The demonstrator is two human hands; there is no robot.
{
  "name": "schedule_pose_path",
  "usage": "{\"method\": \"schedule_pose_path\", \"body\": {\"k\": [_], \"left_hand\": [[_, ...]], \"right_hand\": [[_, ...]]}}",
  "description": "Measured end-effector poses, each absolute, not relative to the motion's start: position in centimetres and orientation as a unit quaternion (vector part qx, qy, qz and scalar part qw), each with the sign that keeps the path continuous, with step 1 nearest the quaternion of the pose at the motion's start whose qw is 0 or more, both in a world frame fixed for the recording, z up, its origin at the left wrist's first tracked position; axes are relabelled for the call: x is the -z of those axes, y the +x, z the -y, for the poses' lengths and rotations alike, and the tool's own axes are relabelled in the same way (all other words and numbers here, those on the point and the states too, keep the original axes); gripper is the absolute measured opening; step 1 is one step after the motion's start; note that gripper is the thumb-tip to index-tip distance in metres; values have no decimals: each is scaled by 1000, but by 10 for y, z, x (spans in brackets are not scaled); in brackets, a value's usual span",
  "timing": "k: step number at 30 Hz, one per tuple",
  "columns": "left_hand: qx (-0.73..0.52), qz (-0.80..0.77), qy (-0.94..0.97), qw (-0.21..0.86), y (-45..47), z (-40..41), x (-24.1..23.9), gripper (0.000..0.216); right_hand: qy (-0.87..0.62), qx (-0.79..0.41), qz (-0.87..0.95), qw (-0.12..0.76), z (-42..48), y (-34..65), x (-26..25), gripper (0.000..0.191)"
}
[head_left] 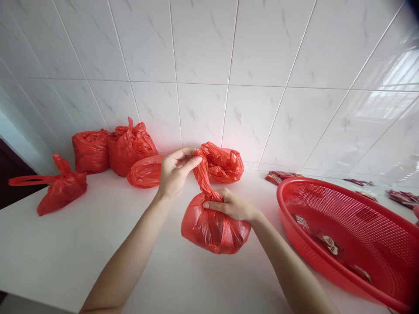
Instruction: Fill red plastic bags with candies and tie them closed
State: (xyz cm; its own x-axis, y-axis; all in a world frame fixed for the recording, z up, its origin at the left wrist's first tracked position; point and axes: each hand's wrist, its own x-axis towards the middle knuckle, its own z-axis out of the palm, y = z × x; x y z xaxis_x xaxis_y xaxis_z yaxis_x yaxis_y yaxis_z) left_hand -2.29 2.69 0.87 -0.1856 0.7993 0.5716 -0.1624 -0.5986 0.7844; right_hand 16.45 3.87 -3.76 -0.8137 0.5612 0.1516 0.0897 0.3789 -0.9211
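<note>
In the middle of the head view is a filled red plastic bag [216,231], its neck twisted into a strand above the bulging body. My left hand [176,172] pinches the top of that strand between thumb and fingers. Lower down, my right hand [232,204] is closed around the base of the neck, thumb lying across the bag's shoulder. What fills the bag is hidden by the plastic. Just behind the strand, a crumpled red bag [225,168] lies against the wall. Left of it, another loose red bag [145,171] is partly covered by my left hand.
A red perforated basket [314,253] with several small wrapped packets [330,245] stands at the right. More packets [278,176] lie behind it. Two full red bags [131,146] sit by the tiled wall [203,52]; a tied one [65,192] lies at the white table's [108,231] left.
</note>
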Motion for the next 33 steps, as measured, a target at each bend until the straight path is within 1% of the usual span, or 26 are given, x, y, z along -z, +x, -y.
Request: {"method": "schedule_pose_path", "body": {"k": [5, 7, 10, 13, 19, 24, 26, 27, 29, 30, 31, 33], "left_hand": [[-684, -307, 567, 341, -20, -18, -12, 15], [-666, -310, 592, 331, -18, -13, -13, 14], [-643, -311, 626, 313, -14, -5, -14, 13], [-632, -309, 643, 304, -12, 0, -15, 12], [-646, -317, 625, 304, -15, -5, -13, 12], [-660, -308, 604, 324, -18, -11, -11, 18], [-660, -294, 607, 330, -19, -10, -13, 29], [-655, -290, 612, 335, -19, -10, -14, 38], [-624, -297, 629, 355, -20, -8, -16, 59], [-594, -307, 645, 370, -20, -7, -16, 65], [-555, -318, 666, 383, -20, -7, -16, 64], [-465, -334, 719, 395, -18, -5, -15, 47]], "right_hand": [[-208, -467, 834, 207, -39, 169, 32, 32], [-204, -450, 839, 227, -39, 170, 30, 32], [-173, -440, 836, 279, -38, 168, 27, 33], [-148, -449, 825, 311, -37, 166, 26, 27], [-150, -506, 794, 301, -36, 164, 30, 26], [-157, -506, 786, 320, -35, 166, 29, 32], [-159, -504, 781, 334, -35, 169, 27, 33], [-161, -506, 776, 341, -34, 170, 25, 33], [-166, -511, 764, 357, -34, 172, 24, 31], [-167, -511, 759, 367, -34, 173, 24, 30], [-168, -509, 756, 376, -35, 173, 24, 28], [-170, -502, 754, 389, -36, 172, 25, 26]]}}
